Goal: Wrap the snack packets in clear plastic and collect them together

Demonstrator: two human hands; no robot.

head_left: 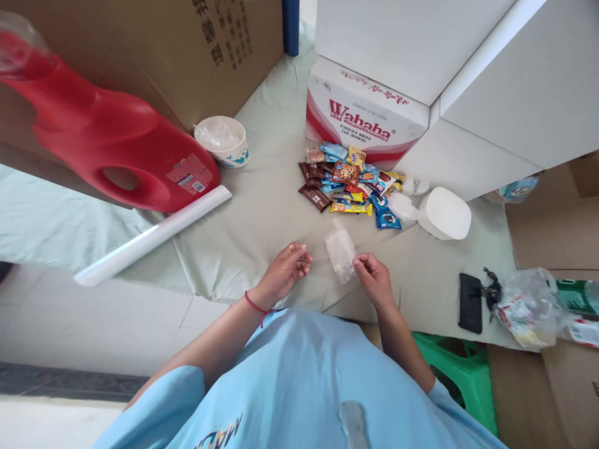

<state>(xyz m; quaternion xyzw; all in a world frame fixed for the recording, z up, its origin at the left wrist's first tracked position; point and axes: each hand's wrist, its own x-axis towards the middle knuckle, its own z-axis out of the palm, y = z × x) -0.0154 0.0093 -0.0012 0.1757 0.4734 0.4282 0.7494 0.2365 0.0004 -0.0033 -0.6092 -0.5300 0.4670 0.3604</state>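
Observation:
Between thumb and fingers, my right hand (374,279) pinches the edge of a clear plastic bag (341,254), which looks flat and crinkled. To the left of the bag is my left hand (286,269), its fingers loosely curled and apart from the bag; no object shows in it. Beyond both hands lies a pile of wrapped snacks (349,178), in brown, blue, yellow and other colours. Crumpled white plastic (403,206) sits at the right of the pile, against a white container (445,214).
Left stand a big red jug (116,137), a white roll (154,237) and a paper bowl (222,140) with plastic inside. A Wahaba-style printed carton (365,118) is behind the snacks. A black phone-like object (470,302) lies right, near a green stool (461,368).

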